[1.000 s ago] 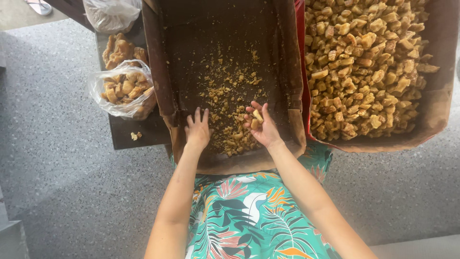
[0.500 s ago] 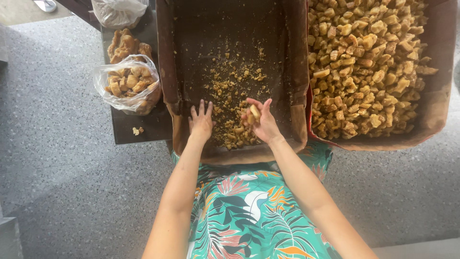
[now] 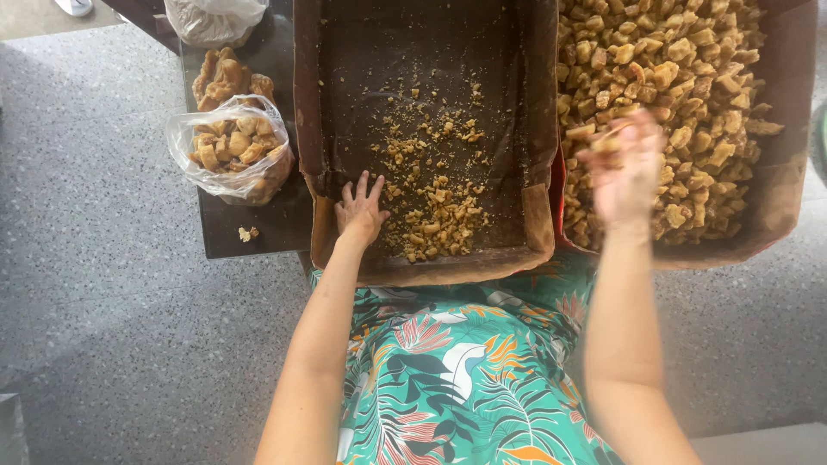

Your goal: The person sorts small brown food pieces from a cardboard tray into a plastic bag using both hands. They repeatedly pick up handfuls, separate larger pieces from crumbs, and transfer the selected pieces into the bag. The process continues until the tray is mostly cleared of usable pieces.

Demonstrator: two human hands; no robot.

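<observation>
My left hand (image 3: 360, 211) lies flat with fingers spread on the floor of the nearly empty cardboard box (image 3: 323, 129), its grip open and empty, just at nine o'clock of the scattered crumbs (image 3: 431, 202). My right hand (image 3: 627, 168), blurred, hovers over the full box (image 3: 780, 198) at three o'clock, its grip loosely curled around a few golden pieces (image 3: 607, 138). At ten o'clock a clear bag of chunks (image 3: 231, 148) sits on the dark surface (image 3: 276, 226).

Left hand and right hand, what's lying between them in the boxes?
In the head view, between the left hand and the right hand lie loose crumbs on the near-empty box's floor, then that box's right wall.
</observation>
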